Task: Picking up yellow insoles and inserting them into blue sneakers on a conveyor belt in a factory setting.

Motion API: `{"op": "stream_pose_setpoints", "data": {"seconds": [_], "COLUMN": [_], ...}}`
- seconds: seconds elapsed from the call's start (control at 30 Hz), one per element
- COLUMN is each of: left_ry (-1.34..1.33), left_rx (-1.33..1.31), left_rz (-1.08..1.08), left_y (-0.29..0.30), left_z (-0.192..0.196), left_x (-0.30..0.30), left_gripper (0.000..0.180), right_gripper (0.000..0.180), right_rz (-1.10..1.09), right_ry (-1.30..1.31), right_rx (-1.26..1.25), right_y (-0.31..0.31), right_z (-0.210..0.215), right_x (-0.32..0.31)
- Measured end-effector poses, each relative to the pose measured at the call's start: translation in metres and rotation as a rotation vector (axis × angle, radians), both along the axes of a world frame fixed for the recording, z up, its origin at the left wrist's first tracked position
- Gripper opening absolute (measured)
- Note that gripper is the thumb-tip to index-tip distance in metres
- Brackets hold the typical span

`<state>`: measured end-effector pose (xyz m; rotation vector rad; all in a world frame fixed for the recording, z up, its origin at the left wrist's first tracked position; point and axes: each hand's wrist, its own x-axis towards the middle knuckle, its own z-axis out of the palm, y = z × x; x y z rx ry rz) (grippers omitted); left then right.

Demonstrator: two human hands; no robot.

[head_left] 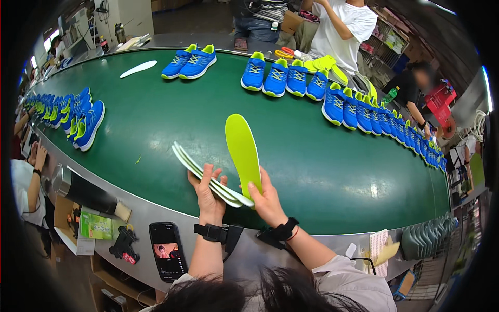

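While fanned, insoles [208, 174] (lime) in both hands' fingers [258, 188].

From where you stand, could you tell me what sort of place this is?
Most likely a shoe factory assembly line: blue sneakers line a green conveyor belt, and the left hand holds stacked insoles.

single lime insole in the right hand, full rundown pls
The lime insole is one flat, foot-shaped piece in yellow-green, looking like soft foam with a smooth face. It stands nearly upright, rounded toe end up and tilted slightly left, over the green conveyor belt. The right hand pinches its lower heel end. That end meets the stack of insoles fanned in the left hand.
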<state>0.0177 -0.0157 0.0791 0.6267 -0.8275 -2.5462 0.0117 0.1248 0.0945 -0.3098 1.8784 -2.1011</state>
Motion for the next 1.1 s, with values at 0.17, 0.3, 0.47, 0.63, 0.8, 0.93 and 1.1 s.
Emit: {"op": "stream_pose_setpoints", "data": {"seconds": [0.17,0.3,0.47,0.63,0.8,0.93,1.1], "left_ry": [0.091,0.076,0.053,0.037,-0.150,-0.167,-0.013], "left_rx": [0.093,0.201,0.174,0.061,-0.555,-0.508,-0.240], "left_rz": [-0.121,-0.270,-0.226,-0.237,0.059,-0.032,-0.151], "left_y": [0.035,0.043,0.046,0.042,0.040,0.025,0.035], "left_z": [-0.005,-0.020,0.009,-0.003,-0.005,-0.019,-0.001], "left_x": [-0.003,-0.003,0.001,-0.001,-0.004,-0.006,-0.008], "left_gripper": [0.039,0.034,0.045,0.057,0.067,0.064,0.051], "right_gripper": [0.042,0.041,0.040,0.039,0.053,0.065,0.063], "right_rz": [-0.334,-0.435,-0.289,-0.244,-0.321,-0.274,-0.326], "right_ry": [0.458,0.428,0.268,0.348,0.467,0.146,0.075], "right_rx": [0.151,0.066,0.079,0.229,0.322,0.149,-0.073], "right_y": [-0.002,0.001,0.001,0.006,0.013,0.015,0.021], "right_z": [-0.004,-0.010,-0.014,-0.006,-0.024,-0.024,-0.010], "right_x": [0.005,0.000,0.001,0.003,-0.005,-0.008,-0.012]}}
